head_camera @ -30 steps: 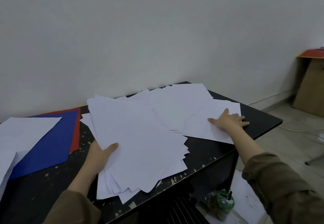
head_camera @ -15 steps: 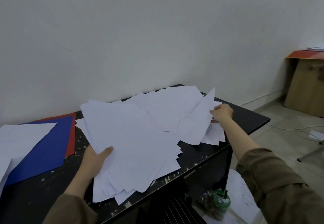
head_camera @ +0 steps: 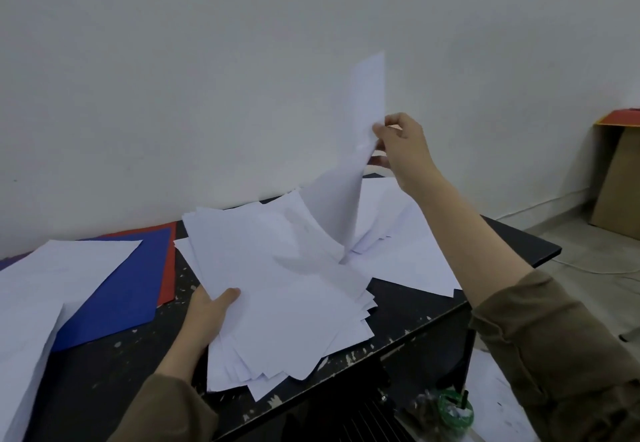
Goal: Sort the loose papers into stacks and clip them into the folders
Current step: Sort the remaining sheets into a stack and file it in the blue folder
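Blue folder (head_camera: pixel 117 289) lies left of your left hand (head_camera: pixel 207 317), clear for later clipping. Your left fingers hold the paper stack (head_camera: pixel 277 303) at its near edge, thumb on top, steadying it on the table (head_camera: pixel 519 244). Your right hand (head_camera: pixel 405 150) pinches one lifted sheet (head_camera: pixel 346 199) above the loose papers (head_camera: pixel 415 261), likely bound for the stack.

- No text, label, brand, number or sign can be read anywhere in the frame.
- The white paper sheets (head_camera: pixel 277 289) at the centre show no legible print.
- The blue card folder (head_camera: pixel 121 299) at the left carries no visible lettering.
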